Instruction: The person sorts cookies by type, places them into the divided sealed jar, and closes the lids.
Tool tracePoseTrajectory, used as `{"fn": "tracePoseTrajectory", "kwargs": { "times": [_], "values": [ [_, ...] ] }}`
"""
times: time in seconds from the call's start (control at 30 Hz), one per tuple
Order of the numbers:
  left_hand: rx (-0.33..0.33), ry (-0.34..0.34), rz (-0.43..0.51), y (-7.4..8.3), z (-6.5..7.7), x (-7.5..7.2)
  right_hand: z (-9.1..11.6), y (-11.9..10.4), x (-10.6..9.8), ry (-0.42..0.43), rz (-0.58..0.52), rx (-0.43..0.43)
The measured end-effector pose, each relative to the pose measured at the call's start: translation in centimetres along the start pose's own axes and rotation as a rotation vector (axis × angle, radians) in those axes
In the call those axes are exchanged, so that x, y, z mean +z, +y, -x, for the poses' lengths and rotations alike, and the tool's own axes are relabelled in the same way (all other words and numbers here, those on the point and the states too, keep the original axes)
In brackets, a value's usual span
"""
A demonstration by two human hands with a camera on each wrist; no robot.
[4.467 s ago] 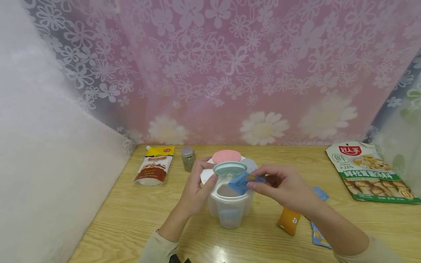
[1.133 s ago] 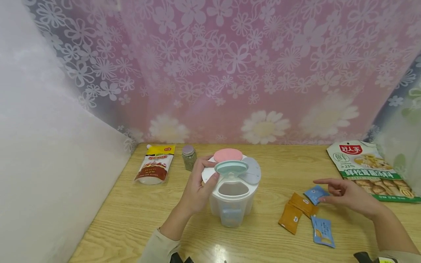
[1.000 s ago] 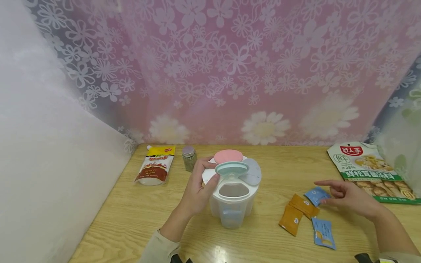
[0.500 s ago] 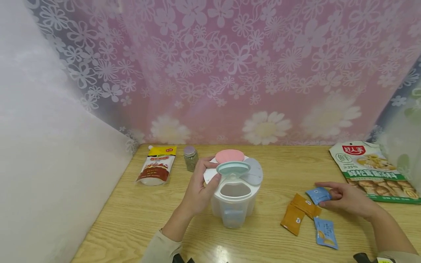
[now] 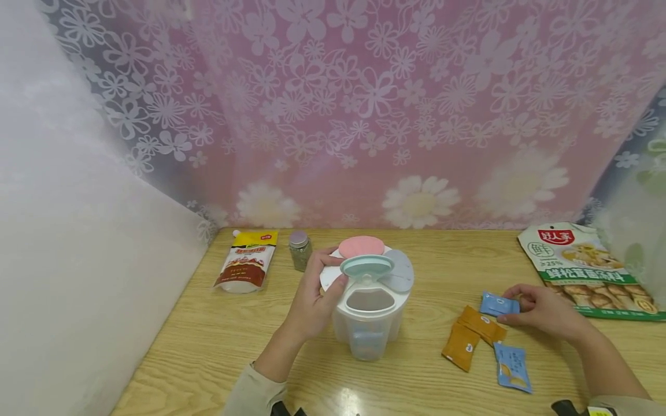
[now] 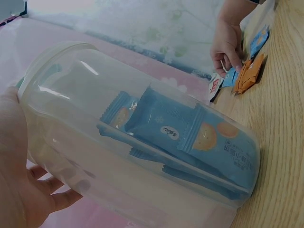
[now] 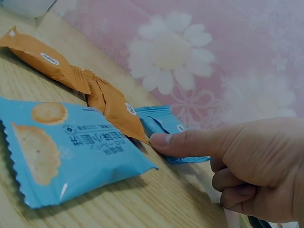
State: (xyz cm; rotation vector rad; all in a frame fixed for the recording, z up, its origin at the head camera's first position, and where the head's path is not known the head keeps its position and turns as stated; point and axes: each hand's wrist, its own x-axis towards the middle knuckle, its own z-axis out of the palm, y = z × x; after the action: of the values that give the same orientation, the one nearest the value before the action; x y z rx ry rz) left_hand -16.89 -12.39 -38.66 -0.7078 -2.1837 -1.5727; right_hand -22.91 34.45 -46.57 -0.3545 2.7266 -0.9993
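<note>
My left hand (image 5: 312, 297) grips a clear plastic storage container (image 5: 343, 326) by the left side of its white top. In the left wrist view several blue biscuit packets (image 6: 161, 123) lie inside one compartment of it. The mint flap (image 5: 367, 266) stands raised over that compartment's opening, while the pink lid (image 5: 361, 247) and grey lid (image 5: 400, 271) lie down. On the right, my right hand (image 5: 546, 312) pinches a small blue biscuit packet (image 5: 494, 304) at its right end, between thumb and forefinger. In the right wrist view the thumb (image 7: 185, 141) covers part of that packet.
Two orange packets (image 5: 460, 346) and another blue biscuit packet (image 5: 512, 367) lie in front of the right hand. A green-and-white food pouch (image 5: 583, 271) rests behind it. At the back left are a yellow-topped pouch (image 5: 244, 263) and a glass jar (image 5: 300, 254) of dried herbs.
After being over the container's opening with a blue packet, my right hand moved right to another blue packet, which has since turned on the table under its fingers. The left hand kept its hold.
</note>
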Motion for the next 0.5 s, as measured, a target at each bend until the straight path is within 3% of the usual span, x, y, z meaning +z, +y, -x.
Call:
{"fn": "tracePoseTrajectory", "kwargs": {
  "times": [0.13,0.37,0.5],
  "values": [
    [0.005,0.0,-0.001,-0.08,0.02,-0.02,0.02,-0.35,0.13,0.018,-0.014,-0.006],
    [0.007,0.002,0.003,-0.05,0.04,-0.04,0.09,-0.43,0.23,0.034,0.06,0.002],
    [0.007,0.006,-0.007,-0.05,0.01,-0.07,0.01,-0.34,0.15,0.018,0.014,0.016]
  ]
}}
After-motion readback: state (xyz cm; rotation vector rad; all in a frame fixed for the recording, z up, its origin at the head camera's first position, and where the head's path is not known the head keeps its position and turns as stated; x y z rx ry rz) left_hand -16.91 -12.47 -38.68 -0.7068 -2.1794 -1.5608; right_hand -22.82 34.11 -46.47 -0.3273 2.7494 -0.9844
